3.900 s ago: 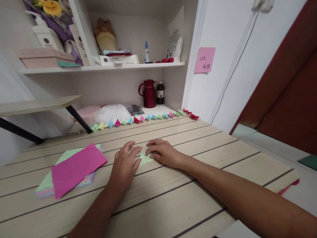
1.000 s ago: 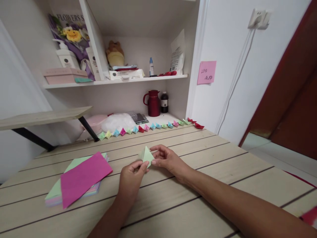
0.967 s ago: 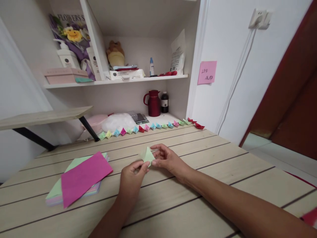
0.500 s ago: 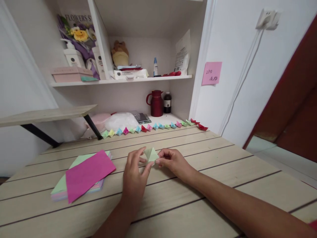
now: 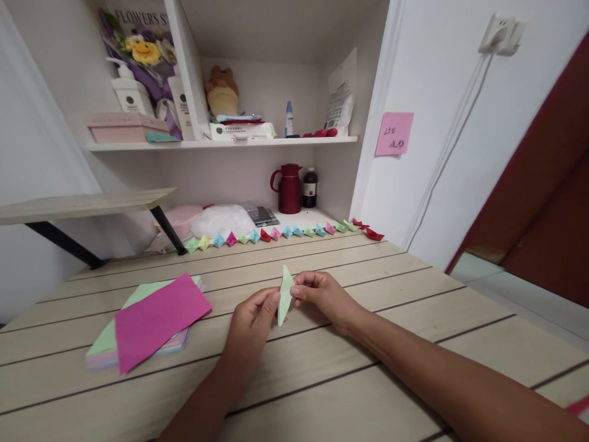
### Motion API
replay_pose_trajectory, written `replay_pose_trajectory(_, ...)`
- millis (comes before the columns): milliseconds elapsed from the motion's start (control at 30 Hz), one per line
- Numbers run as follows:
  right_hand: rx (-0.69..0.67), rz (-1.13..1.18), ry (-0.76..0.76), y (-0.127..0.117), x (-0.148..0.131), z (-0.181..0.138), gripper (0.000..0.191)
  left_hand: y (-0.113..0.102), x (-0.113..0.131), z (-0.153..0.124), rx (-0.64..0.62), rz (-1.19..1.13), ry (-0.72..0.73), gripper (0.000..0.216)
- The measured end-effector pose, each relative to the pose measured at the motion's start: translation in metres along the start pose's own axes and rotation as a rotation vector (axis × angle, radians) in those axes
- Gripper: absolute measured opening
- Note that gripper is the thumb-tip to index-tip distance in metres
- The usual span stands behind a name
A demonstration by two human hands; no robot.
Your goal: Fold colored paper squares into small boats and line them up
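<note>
A pale green folded paper [image 5: 284, 297] is held upright between my hands, seen almost edge-on as a narrow pointed shape. My left hand [image 5: 254, 319] pinches its left side between thumb and fingers. On the other side, my right hand [image 5: 322, 297] grips its right edge with thumb and curled fingers. Behind them a row of small folded paper boats [image 5: 265, 235] in several colours runs along the back of the table [image 5: 368, 393]. To the left lies a stack of coloured paper [image 5: 99, 347], topped by a magenta sheet [image 5: 161, 322] set askew.
A small raised wooden shelf [image 5: 83, 205] on black legs stands at the back left. A dark red jug [image 5: 289, 190] and a dark bottle [image 5: 310, 188] are in the cabinet. A pink note [image 5: 394, 133] sticks to the wall below a socket [image 5: 500, 34].
The green paper has turned from showing a broad triangular face to a narrow, nearly edge-on shape. My left fingers have closed from a spread hold into a pinch.
</note>
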State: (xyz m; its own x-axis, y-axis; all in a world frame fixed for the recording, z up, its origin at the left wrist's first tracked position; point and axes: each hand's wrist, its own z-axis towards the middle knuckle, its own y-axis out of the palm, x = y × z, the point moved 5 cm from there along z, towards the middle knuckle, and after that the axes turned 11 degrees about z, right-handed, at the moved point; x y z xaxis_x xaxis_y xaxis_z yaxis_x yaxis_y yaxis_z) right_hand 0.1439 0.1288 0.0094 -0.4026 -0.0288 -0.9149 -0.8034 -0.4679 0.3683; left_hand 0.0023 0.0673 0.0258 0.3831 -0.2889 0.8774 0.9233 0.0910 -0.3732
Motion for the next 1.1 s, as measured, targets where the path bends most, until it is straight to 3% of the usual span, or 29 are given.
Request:
replay_pose_trajectory(233, -0.129, 0.116, 0.113, -0.001, 0.006, 0.002, 0.026, 0.002, 0.005, -0.002, -0.049, -0.106, -0.028, 0.030)
replay_pose_trajectory(533, -0.130, 0.100, 0.117, 0.000, 0.006, 0.000, 0.025, 0.003, -0.005, 0.002, -0.048, -0.213, -0.107, 0.031)
replay_pose_trajectory(1100, -0.162, 0.134, 0.110, -0.002, 0.006, 0.000, 0.028, 0.005, -0.003, -0.001, -0.213, -0.316, -0.151, 0.041)
